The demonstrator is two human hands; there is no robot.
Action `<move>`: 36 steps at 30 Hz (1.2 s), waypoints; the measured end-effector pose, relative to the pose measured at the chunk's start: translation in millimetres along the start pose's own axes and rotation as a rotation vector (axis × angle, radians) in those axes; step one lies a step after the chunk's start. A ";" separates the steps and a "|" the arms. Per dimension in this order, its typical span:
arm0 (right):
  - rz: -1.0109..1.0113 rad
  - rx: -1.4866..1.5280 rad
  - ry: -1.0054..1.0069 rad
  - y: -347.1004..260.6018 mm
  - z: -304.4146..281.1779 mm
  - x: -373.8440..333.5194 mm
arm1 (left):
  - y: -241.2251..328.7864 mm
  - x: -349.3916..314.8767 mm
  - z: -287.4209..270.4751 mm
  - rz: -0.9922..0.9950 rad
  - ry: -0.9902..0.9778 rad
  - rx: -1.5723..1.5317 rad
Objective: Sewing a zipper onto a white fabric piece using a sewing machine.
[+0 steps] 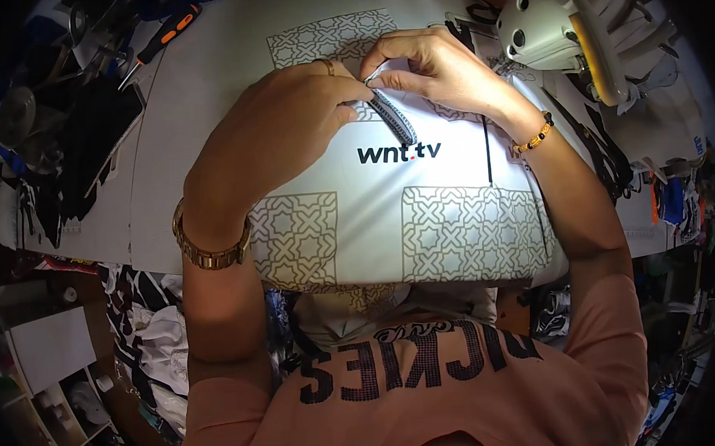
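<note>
A short dark grey strip with toothed edges, which looks like a zipper, runs from my fingertips down onto a white printed cloth. At its upper end, my left hand pinches with thumb and forefinger. My right hand is closed on the same end from the other side, its fingertips close to those of the left. Beneath both hands, the cloth carries geometric patterned blocks and dark lettering. My fingers partly hide the pinched end, so its exact edge does not show.
A white sewing machine stands at the right back, with black cords or straps beside it. An orange-and-black screwdriver lies at the left back. Dark objects crowd the table's left side. A shelf unit stands lower left.
</note>
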State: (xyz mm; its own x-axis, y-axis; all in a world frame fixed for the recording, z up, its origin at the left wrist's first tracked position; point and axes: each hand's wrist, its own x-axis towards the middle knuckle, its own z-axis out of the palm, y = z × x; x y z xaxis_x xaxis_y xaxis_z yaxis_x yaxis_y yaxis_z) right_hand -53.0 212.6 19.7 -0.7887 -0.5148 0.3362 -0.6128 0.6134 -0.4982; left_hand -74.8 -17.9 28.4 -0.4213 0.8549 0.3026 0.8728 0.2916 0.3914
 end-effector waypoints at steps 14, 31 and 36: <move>-0.047 -0.134 0.147 4.2 19.1 3.8 | -0.1 4.6 4.0 -0.126 0.072 0.144; -0.256 -0.388 0.002 -23.4 -4.3 -47.8 | -10.4 17.1 23.7 0.019 0.367 0.170; -0.257 -0.347 0.008 -21.5 4.1 -53.0 | -11.9 15.3 23.5 -0.047 0.299 0.152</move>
State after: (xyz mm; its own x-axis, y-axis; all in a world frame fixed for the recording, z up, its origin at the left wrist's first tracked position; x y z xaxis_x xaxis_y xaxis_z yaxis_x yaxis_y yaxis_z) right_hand 2.2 224.2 9.3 -0.6081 -0.6732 0.4207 -0.7686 0.6320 -0.0997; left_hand -85.9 1.7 8.0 -0.4957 0.6819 0.5378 0.8681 0.4075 0.2835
